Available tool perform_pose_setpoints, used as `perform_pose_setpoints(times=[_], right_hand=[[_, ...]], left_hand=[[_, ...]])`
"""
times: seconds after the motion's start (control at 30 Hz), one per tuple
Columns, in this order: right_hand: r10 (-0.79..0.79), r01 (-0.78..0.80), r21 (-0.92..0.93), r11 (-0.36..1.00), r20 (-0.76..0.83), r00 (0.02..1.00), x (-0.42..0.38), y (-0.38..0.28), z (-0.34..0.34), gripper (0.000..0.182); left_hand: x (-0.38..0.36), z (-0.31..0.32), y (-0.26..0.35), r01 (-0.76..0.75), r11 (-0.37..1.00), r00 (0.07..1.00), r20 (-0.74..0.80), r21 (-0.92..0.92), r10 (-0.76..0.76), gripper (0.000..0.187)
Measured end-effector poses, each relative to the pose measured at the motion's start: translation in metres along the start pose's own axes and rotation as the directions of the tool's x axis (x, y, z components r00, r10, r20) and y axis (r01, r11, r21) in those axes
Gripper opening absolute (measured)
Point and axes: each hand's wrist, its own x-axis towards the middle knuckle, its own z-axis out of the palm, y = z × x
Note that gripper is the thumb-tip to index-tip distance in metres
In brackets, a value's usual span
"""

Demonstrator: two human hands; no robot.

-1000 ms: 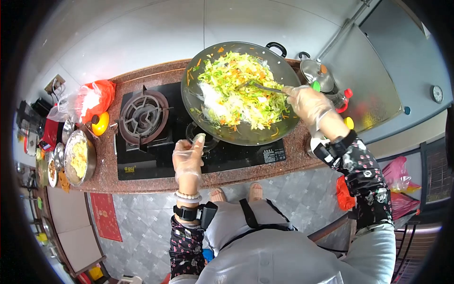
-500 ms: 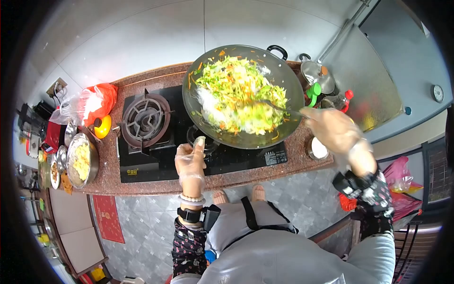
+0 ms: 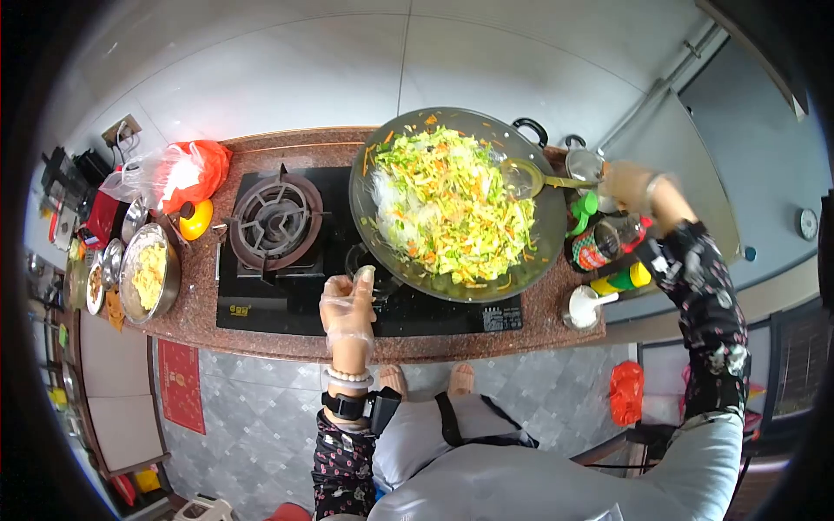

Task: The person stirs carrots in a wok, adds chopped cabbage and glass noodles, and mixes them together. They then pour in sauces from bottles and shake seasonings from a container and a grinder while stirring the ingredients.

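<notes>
A large dark wok (image 3: 549,217) sits tilted over the right burner, full of shredded cabbage (image 3: 460,187) with carrot strips and pale translucent noodles (image 3: 400,217). My left hand (image 3: 347,308), in a clear plastic glove, is closed at the wok's near-left edge, around its handle, which the fingers mostly hide. Blurred by motion, my right hand (image 3: 627,187) grips the long handle of a ladle (image 3: 556,181). The ladle's round head lies over the upper right of the cabbage, inside the wok.
To the left are a bare gas burner (image 3: 276,221), a steel bowl of yellow food (image 3: 150,276), a yellow lid (image 3: 196,220) and a red plastic bag (image 3: 204,171). Right of the wok stand a red-capped bottle (image 3: 599,246), a yellow-capped bottle (image 3: 621,279) and a jar of white powder (image 3: 584,308).
My right hand has moved up and away with the ladle, whose head went from the middle right of the cabbage to its upper right. My left hand stays at the wok's edge.
</notes>
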Motion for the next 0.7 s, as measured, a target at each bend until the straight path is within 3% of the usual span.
perform_pose_setpoints(times=[0.07, 0.1, 0.13, 0.17, 0.23, 0.27, 0.33, 0.37, 0.47, 0.53, 0.63, 0.7], right_hand=[[-0.035, 0.035, 0.001, 0.999, 0.03, 0.999, 0.061, 0.021, 0.031, 0.017], [-0.057, 0.082, 0.08, 0.993, -0.278, 0.959, 0.091, 0.032, 0.058, 0.016], [-0.065, 0.169, 0.136, 0.976, -0.56, 0.826, 0.128, 0.042, 0.083, 0.014], [-0.1, 0.291, 0.247, 0.924, -0.578, 0.81, 0.178, 0.053, 0.092, 0.014], [0.262, 0.065, 0.713, 0.698, -0.339, 0.904, 0.176, 0.012, 0.029, 0.015], [0.439, -0.09, 0.82, 0.565, -0.207, 0.874, 0.153, -0.014, -0.004, 0.017], [0.395, -0.076, 0.579, 0.812, -0.45, 0.801, 0.144, -0.028, -0.004, 0.016], [0.417, -0.113, 0.601, 0.791, -0.395, 0.819, 0.108, -0.046, -0.024, 0.022], [0.317, -0.013, 0.46, 0.888, -0.59, 0.743, 0.074, -0.066, 0.002, 0.026], [0.316, 0.051, 0.556, 0.83, -0.544, 0.777, 0.025, -0.082, -0.004, 0.03], [0.269, -0.036, 0.335, 0.941, -0.685, 0.677, -0.024, -0.097, 0.003, 0.029], [0.229, -0.137, 0.188, 0.973, -0.675, 0.701, -0.07, -0.111, -0.022, 0.028]], left_hand=[[0.0, 0.003, 0.002, -0.033, 0.999, 0.999, -0.012, 0.023, 0.033, 0.032], [0.0, 0.004, 0.002, -0.037, 0.999, 0.999, -0.024, 0.033, 0.038, 0.032], [-0.001, 0.003, 0.001, -0.037, 0.998, 0.998, -0.046, 0.043, 0.039, 0.032], [0.0, 0.002, 0.001, -0.059, 0.998, 0.997, -0.042, 0.038, 0.06, 0.032], [-0.001, 0.001, 0.004, -0.056, 0.997, 0.997, -0.056, 0.053, 0.059, 0.033], [-0.002, 0.0, 0.006, -0.048, 0.996, 0.998, -0.046, 0.075, 0.052, 0.033], [-0.001, 0.001, 0.007, -0.012, 0.999, 0.998, -0.055, 0.052, 0.015, 0.033], [0.001, 0.001, 0.008, 0.004, 1.0, 0.998, -0.061, 0.031, -0.002, 0.033], [0.002, 0.001, 0.002, 0.004, 1.0, 0.999, -0.051, -0.002, -0.005, 0.031], [0.004, 0.0, 0.003, -0.007, 1.0, 1.0, -0.025, -0.026, 0.006, 0.03], [0.002, -0.002, 0.002, -0.037, 0.996, 0.999, 0.017, -0.082, 0.038, 0.03], [0.005, -0.001, 0.001, -0.01, 0.998, 1.0, 0.005, -0.059, 0.011, 0.03]])
